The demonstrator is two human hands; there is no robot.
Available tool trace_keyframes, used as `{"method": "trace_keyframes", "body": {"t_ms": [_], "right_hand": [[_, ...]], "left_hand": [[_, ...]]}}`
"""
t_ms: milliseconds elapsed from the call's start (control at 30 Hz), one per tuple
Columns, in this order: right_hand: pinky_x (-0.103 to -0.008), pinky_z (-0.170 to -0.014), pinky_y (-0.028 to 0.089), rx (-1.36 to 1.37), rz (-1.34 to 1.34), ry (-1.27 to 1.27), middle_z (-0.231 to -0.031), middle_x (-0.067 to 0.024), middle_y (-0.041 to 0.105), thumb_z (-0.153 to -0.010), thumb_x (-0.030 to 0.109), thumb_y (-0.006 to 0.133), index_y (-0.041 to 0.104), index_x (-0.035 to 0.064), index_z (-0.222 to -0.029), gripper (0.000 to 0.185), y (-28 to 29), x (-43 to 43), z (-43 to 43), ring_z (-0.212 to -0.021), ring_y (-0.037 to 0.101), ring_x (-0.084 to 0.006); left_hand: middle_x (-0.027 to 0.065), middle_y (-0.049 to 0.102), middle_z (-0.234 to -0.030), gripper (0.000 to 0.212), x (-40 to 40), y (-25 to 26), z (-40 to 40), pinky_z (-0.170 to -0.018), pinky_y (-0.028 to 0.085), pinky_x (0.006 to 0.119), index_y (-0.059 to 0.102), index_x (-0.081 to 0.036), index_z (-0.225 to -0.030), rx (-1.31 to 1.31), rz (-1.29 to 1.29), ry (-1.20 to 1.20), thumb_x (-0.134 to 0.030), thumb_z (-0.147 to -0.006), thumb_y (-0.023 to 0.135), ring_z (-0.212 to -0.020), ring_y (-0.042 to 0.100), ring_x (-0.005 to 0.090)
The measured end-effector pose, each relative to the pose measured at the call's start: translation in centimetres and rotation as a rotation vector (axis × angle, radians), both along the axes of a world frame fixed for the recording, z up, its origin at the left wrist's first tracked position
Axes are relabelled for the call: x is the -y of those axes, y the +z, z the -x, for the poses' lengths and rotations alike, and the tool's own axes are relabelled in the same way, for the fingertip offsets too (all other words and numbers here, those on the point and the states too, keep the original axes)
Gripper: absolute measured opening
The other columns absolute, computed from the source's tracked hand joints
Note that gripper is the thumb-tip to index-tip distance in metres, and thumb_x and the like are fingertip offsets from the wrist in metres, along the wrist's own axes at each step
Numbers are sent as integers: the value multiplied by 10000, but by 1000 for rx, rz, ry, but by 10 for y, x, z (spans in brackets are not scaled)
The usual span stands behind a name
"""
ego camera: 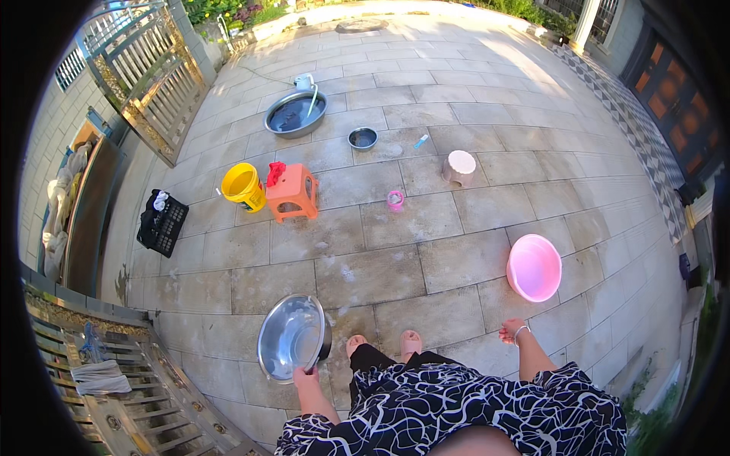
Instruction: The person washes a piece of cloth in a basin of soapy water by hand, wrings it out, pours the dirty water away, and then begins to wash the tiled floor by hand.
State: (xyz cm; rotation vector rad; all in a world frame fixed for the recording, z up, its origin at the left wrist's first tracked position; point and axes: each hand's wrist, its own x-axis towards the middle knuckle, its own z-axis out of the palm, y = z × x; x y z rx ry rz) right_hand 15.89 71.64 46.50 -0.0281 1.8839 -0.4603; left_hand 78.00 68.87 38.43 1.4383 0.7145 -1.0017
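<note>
My left hand (306, 377) grips the rim of a large stainless steel basin (299, 339), which is tilted with its inside facing up and leftward. My right hand (512, 332) hangs with its fingers curled in and nothing visible in it; a bracelet circles the wrist. Just beyond that hand is a pink plastic basin (534, 268), apart from the fingers. It looks tilted, and I cannot tell whether it rests fully on the paving. My feet in pink slippers (410, 343) stand between the two basins.
Ahead are an orange stool (292, 192) with a red cloth (276, 172), a yellow bucket (242, 185), a pink cup (395, 200), a pale stool (459, 168), a brush (421, 141), a small metal basin (363, 138) and a large water-filled tub (295, 114). A black crate (164, 225) lies left.
</note>
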Motion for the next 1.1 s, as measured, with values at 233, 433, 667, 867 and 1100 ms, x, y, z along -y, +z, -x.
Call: {"method": "trace_keyframes", "body": {"t_ms": [233,433,667,867,1100], "right_hand": [[-324,-442,460,37,18,-35,-636,-60,538,-773,133,475,443,97,-819,67,-10,53,13,-522,559,-185],[-313,-463,470,207,112,36,-641,-56,539,-782,168,492,458,88,-790,87,-12,156,47,-547,554,-167],[-281,-428,465,106,114,249,-657,-47,546,-787,182,473,478,83,-847,116,15,309,82,-506,551,-139],[-274,-478,466,266,218,236,-681,-47,552,-794,195,493,487,72,-867,143,33,400,73,-557,559,-139],[-262,-478,463,374,327,230,-689,-51,558,-800,183,491,484,61,-907,163,65,476,112,-556,558,-135]], "left_hand": [[143,521,-833,219,81,3,61,-633,473,445,485,5,-842,0,-38,-180,-55,-637,438,-756,521,304],[158,490,-892,255,160,0,126,-629,468,471,442,17,-880,16,-120,-193,-53,-635,430,-774,512,319],[132,481,-781,132,264,16,195,-494,465,370,419,-2,-762,25,0,-87,-44,-641,452,-653,506,260],[143,495,-833,212,343,31,235,-553,498,417,429,15,-845,20,-52,-90,-32,-638,432,-717,539,279],[143,495,-852,222,396,37,292,-554,496,433,431,13,-868,-11,30,17,-19,-649,449,-717,536,289]]}}
